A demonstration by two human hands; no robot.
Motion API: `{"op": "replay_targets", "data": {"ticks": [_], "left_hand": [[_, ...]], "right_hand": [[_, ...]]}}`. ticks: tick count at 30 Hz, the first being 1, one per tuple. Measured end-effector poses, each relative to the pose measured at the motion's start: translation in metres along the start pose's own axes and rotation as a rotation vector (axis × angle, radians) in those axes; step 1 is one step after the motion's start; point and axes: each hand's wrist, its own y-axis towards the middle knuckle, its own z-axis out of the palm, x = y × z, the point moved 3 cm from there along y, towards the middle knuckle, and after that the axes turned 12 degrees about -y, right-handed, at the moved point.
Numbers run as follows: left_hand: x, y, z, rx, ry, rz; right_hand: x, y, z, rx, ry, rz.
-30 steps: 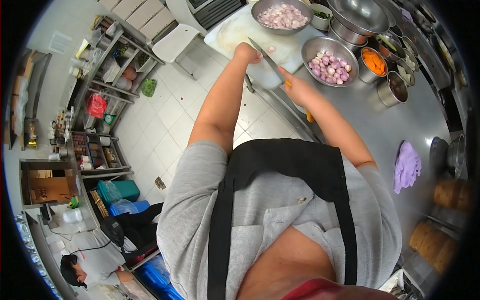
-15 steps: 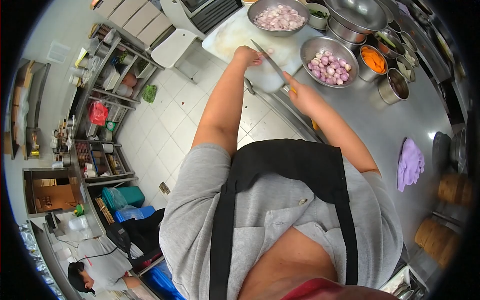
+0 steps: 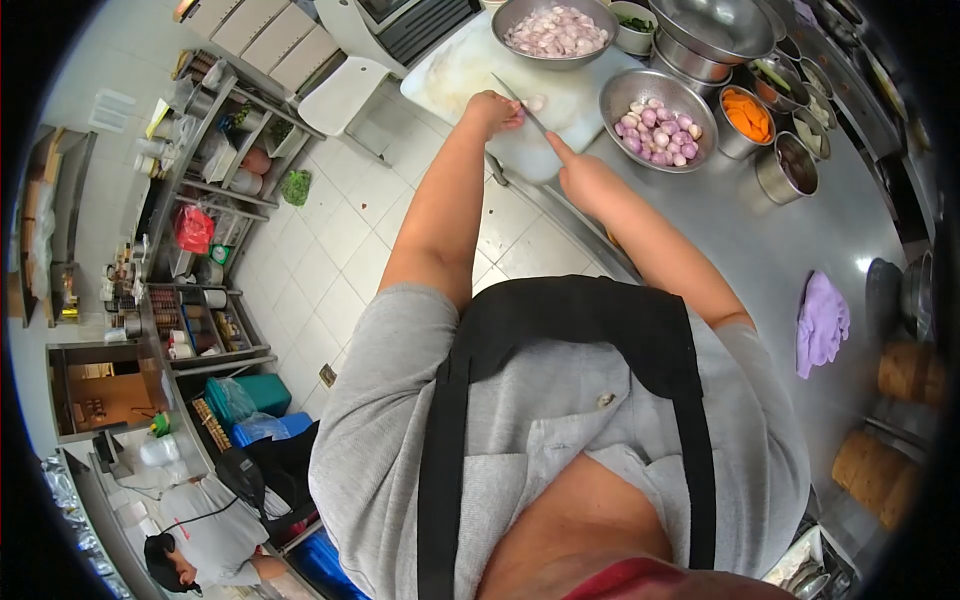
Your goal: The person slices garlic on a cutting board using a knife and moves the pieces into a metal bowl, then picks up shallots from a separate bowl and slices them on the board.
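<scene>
Knife (image 3: pixel 534 120) lies aslant over the cutting board, its long axis running from upper left to lower right, with the tip pointing up and left, away from the person's body. From the left, a white chair (image 3: pixel 345 95) stands on the floor beside the cutting board (image 3: pixel 450 78). Next, the left hand (image 3: pixel 490 112) is at the board's near side, fingers bent and drawn together just beside the blade; I cannot tell whether they pinch anything. A pale shallot piece (image 3: pixel 537 103) lies on the board across the blade from them. Beyond is a metal bowl (image 3: pixel 556 64) of cut shallots. The right hand (image 3: pixel 588 182) is closed around the knife's handle, forefinger stretched toward the blade. Further right come a bowl (image 3: pixel 692 95) of whole shallots, orange pieces (image 3: pixel 746 115) in a metal pot, and a purple cloth (image 3: pixel 822 322).
</scene>
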Motion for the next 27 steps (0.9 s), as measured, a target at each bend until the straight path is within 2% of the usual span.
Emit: {"op": "replay_targets", "data": {"ticks": [2, 10, 20, 27], "left_hand": [[-0.001, -0.007, 0.0, -0.02, -0.006, -0.016], [0.007, -0.004, -0.004, 0.034, -0.128, 0.013], [0.003, -0.006, 0.001, -0.005, -0.097, 0.016], [0.011, -0.001, -0.004, 0.005, -0.083, 0.011]], "right_hand": [[0.003, 0.005, -0.002, 0.022, -0.066, 0.009], [0.002, -0.046, -0.024, 0.053, 0.019, 0.029], [-0.003, -0.008, -0.012, 0.019, -0.016, 0.009], [-0.006, -0.044, -0.019, 0.013, 0.03, 0.001]]}}
